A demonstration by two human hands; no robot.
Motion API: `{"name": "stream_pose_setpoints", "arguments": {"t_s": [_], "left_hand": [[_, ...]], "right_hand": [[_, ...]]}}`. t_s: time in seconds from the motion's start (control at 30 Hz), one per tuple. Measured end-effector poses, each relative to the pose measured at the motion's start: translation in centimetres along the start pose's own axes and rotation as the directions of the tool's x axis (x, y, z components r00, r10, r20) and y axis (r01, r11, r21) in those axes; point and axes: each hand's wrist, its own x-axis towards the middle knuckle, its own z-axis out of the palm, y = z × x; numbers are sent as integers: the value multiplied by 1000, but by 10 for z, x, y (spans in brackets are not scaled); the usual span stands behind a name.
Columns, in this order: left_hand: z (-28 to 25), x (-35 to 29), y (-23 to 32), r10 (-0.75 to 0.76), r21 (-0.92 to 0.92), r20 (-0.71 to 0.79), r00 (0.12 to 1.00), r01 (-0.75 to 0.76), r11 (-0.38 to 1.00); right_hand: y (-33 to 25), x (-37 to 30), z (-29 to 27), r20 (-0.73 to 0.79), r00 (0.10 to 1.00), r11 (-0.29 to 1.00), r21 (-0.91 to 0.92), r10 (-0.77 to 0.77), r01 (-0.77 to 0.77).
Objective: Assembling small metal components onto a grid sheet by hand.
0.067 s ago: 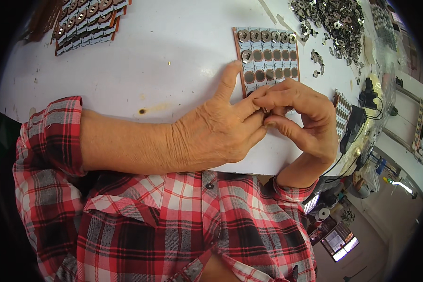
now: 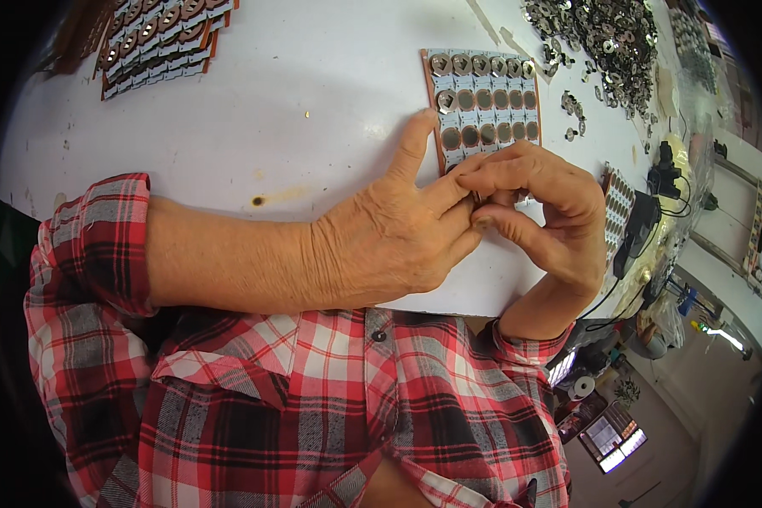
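A panel of small circuit boards (image 2: 484, 102) lies on the white table, with rows of round pads. Shiny metal battery clips (image 2: 480, 65) sit along its far row, and one more sits at the left of the row below. My left hand (image 2: 411, 212) reaches over the panel's near end, its thumb spread against the left edge and its fingers stretched toward the right hand. My right hand (image 2: 550, 199) is pinched at the left fingertips. A small metallic glint shows between the hands, but the fingers mostly hide it.
At the far right lies a heap of loose metal clips (image 2: 605, 46), with a few strays (image 2: 572, 114) nearer. Stacked panels (image 2: 161, 42) stand at the far left. Another panel (image 2: 618, 207) lies right of my right hand, beside a black device (image 2: 641, 229) with cables.
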Motion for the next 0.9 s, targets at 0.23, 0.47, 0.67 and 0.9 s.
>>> {"name": "stream_pose_setpoints", "arguments": {"t_s": [0.23, 0.47, 0.67, 0.9], "left_hand": [[-1, 4, -2, 13, 33, -23, 1000, -12, 999], [3, 3, 0, -3, 27, -51, 999, 4, 1000], [1, 4, -1, 6, 53, -46, 999, -4, 999], [-1, 3, -1, 17, 68, -25, 1000, -15, 998]], "right_hand": [[4, 4, 7, -195, 970, 989, 70, 145, -134], [1, 22, 28, -404, 836, 911, 332, 370, -243], [13, 26, 29, -505, 796, 938, 260, 333, -228], [26, 34, 33, -549, 806, 975, 148, 221, -166]]}}
